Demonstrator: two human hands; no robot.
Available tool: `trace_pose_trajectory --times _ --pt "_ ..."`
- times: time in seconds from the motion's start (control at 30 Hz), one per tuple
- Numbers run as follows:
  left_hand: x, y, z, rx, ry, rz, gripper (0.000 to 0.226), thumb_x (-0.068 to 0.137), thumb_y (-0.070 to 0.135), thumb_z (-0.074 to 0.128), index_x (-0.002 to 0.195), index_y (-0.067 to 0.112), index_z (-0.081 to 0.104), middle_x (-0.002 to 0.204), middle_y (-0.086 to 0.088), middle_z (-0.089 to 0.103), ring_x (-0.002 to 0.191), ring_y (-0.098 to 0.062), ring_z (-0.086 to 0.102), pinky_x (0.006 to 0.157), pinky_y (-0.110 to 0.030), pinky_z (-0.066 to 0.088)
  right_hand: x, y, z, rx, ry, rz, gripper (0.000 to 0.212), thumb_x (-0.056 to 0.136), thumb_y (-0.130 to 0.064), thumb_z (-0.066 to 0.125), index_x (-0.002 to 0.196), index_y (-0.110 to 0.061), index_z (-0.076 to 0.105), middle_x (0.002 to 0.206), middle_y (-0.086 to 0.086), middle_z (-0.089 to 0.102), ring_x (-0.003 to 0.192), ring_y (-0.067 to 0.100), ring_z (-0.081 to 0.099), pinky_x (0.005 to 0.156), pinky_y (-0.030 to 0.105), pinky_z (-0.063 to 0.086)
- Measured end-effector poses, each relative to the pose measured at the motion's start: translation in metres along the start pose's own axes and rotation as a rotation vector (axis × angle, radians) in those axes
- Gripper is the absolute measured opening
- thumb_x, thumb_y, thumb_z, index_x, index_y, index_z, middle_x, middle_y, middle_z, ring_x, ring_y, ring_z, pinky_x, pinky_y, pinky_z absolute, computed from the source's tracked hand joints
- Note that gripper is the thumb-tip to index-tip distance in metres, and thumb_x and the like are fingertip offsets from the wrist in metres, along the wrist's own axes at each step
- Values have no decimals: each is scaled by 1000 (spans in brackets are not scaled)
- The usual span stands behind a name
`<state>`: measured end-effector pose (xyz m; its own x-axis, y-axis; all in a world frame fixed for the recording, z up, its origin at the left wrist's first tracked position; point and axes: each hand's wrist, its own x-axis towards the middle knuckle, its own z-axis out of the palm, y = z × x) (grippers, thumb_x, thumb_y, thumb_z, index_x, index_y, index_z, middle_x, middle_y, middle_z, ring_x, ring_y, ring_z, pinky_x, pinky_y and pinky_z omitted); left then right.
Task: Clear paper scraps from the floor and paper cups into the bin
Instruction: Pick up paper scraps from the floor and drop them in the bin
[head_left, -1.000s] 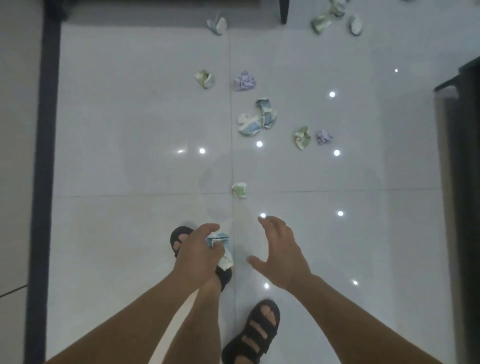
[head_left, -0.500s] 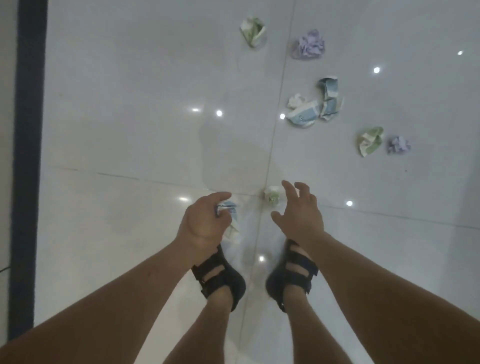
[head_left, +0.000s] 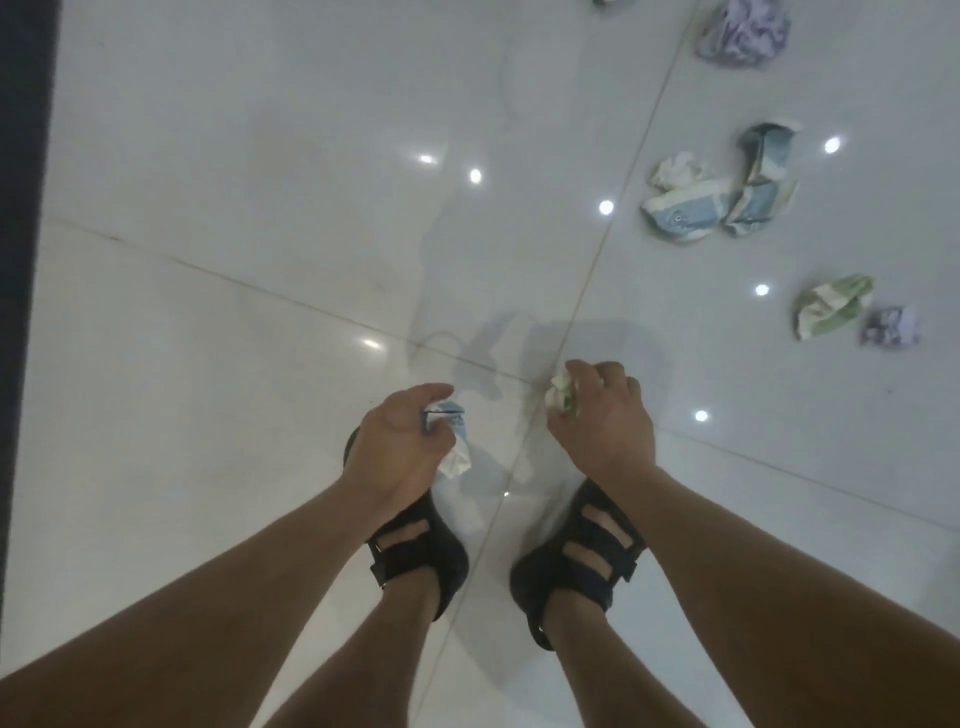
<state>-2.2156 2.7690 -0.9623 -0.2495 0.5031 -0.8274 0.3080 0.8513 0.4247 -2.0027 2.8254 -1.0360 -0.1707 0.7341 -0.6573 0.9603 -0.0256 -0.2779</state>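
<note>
Head view, looking straight down at a glossy tiled floor (head_left: 249, 270), with two sandalled feet (head_left: 415, 561) below the hands. The left hand (head_left: 400, 441) has its fingers (head_left: 426, 397) curled round a blue-and-white scrap (head_left: 456, 447), which sticks out past the palm. The right hand (head_left: 605, 426) has its fingers (head_left: 608, 371) closed in a pinch on a green-and-white scrap (head_left: 561, 399) low over the tile joint. Whether this scrap has left the floor cannot be told. All loose litter lies ahead and to the right, so the right hand is the nearer one. A crushed blue-printed cup (head_left: 685, 213) lies with its long axis roughly across the view, touching a second blue piece (head_left: 766, 171). A green scrap (head_left: 831, 312) sits just beside a small purple scrap (head_left: 891, 326), and a lilac wad (head_left: 743, 31) lies farthest off. The bin is out of view. Both hands being full, the next pickup likely calls for stowing one scrap.
</note>
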Motion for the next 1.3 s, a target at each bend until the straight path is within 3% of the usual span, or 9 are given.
trace_pose_trajectory --times 0.1,0.17,0.3,0.4,0.6,0.77,1.0,1.3 --pt "-28 42 -24 69 36 55 35 90 15 56 123 27 60 124 1 60 111 -18 58 103 -34 44 -29 -27 -51 40 38 -40 55 85 -40 63 135 -24 48 127 4 48 111 26 49 80 36 48" --pt "-52 77 -50 119 86 99 35 91 16 54 125 27 59 126 5 58 109 -12 55 100 -21 39 -51 -50 -95 30 75 -95 54 83 -41 64 133 -25 50 124 3 51 107 25 52 78 35 49" --pt "-120 155 -116 25 128 199 37 91 15 55 127 22 58 127 0 59 111 -17 56 102 -31 42 -95 -106 -205 -35 141 -222 55 82 -45 61 133 -28 49 121 -2 53 103 20 54 75 32 51" --pt "-179 211 -172 -12 206 277 37 91 15 56 127 24 58 129 0 57 115 -17 54 103 -29 40 -129 -154 -293 -76 196 -324 56 81 -48 61 132 -28 50 117 -2 54 101 21 55 71 32 51" --pt "-314 270 -267 -81 356 366 39 89 15 57 128 22 58 129 -3 57 114 -19 55 100 -27 41 -220 -248 -421 -168 188 -457 63 83 -54 60 138 -30 44 125 -3 48 115 21 49 80 30 44" --pt "-425 251 -298 -157 515 341 39 91 16 56 129 22 56 128 -2 57 113 -17 55 97 -22 40 -305 -300 -465 -154 171 -606 66 83 -58 59 140 -31 42 131 -3 46 118 21 49 88 32 47" --pt "-563 179 -263 -392 810 165 36 89 18 58 123 27 60 123 0 61 109 -18 58 98 -33 47 -413 -332 -476 -280 82 -908 68 82 -62 58 141 -33 39 130 -5 44 117 18 49 90 32 46" --pt "-703 63 -218 -677 1159 -29 36 90 17 58 125 28 59 124 2 58 109 -16 56 95 -26 43 -548 -387 -413 -506 -41 -1328 65 82 -58 58 139 -32 41 130 -3 45 117 19 49 89 30 43"
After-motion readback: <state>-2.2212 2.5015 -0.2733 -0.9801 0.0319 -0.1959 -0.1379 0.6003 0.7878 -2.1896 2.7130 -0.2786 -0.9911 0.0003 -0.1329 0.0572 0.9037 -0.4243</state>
